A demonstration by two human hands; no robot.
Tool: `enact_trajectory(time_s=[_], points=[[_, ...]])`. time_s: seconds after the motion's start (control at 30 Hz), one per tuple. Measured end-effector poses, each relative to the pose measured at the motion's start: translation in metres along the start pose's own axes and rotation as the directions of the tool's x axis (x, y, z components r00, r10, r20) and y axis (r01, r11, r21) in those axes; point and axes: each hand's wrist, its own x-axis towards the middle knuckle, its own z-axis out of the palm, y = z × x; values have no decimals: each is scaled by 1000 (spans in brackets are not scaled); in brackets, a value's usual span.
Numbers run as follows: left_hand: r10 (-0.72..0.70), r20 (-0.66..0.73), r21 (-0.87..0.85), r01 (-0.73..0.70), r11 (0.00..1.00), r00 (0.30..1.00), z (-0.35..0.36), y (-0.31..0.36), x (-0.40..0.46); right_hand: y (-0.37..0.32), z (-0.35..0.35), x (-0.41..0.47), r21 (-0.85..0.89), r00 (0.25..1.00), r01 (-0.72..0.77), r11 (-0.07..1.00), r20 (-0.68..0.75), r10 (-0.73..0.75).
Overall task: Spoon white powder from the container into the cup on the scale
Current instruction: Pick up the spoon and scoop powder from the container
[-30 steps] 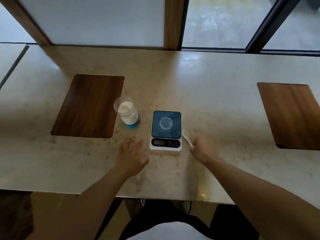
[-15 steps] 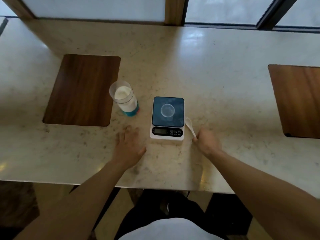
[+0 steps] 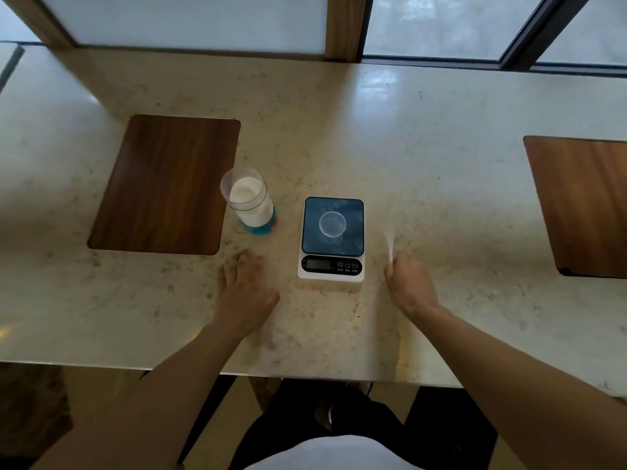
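A clear container [image 3: 249, 201] with a blue base holds white powder and stands open, left of the scale. The white scale [image 3: 332, 239] has a dark blue top, and a small clear cup [image 3: 333, 224] sits in its middle. My right hand [image 3: 409, 283] is to the right of the scale, closed on the handle of a white spoon [image 3: 390, 245], which points away from me and looks blurred. My left hand [image 3: 244, 293] lies flat on the counter, fingers apart, below the container and left of the scale.
The pale stone counter [image 3: 424, 157] carries a dark wooden inset [image 3: 166, 184] at the left and another wooden inset [image 3: 583, 205] at the right. Windows with wooden frames run along the far edge. The counter's near edge is just under my forearms.
My right hand has lifted the spoon's bowl off the counter beside the scale, and the spoon now points upward and blurs. My left hand stays flat in place.
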Motion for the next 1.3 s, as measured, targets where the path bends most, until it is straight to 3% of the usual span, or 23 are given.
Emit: enact_trajectory(time_s=[0.3,0.67,0.9,1.07,1.3], points=[[-66,-34,-91,63,994,997,-4,-4,6,-35,-14,9,59,979,169,984,-130,-160],[-73,-50,-9,72,997,996,-9,-3,27,-98,-15,8,234,928,365,901,-173,-331],[-136,-63,-44,134,990,989,1,-9,43,-136,-27,7,238,842,522,819,-297,-450],[-128,-104,-36,125,992,986,7,-15,51,-155,-34,14,200,808,574,794,-295,-510],[-95,-153,-58,87,994,984,11,-18,60,-165,-32,18,170,814,579,798,-178,-553]])
